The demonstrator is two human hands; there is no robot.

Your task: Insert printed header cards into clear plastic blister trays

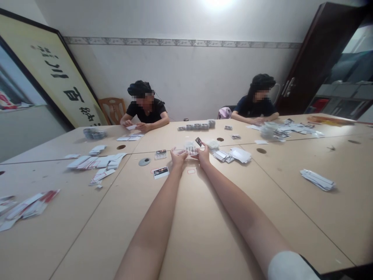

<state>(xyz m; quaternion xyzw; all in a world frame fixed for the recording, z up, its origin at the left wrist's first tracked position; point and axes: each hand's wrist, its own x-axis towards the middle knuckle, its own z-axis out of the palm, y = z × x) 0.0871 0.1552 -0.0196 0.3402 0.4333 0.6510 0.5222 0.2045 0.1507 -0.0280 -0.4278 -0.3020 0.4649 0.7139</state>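
Both my arms reach out over the table. My left hand [178, 157] grips the left side of a clear plastic case [191, 149] with small dark pieces in it. On the other side, my right hand [204, 154] holds the case too, and a small dark printed card [198, 141] sticks up at its fingers. Left of my left hand lie a dark printed card with a white edge [161, 172] and a clear case with a dark label [160, 154]. A small red-outlined white sticker [191, 171] lies just below my hands.
White packets [223, 155] and clear plastic pieces [240, 155] lie right of my hands. Stacked cases [197, 126] stand farther back. Paper piles [96, 161] spread at left, and a white bundle [317, 179] lies at right. Two co-workers sit opposite. The table has round holes [121, 147].
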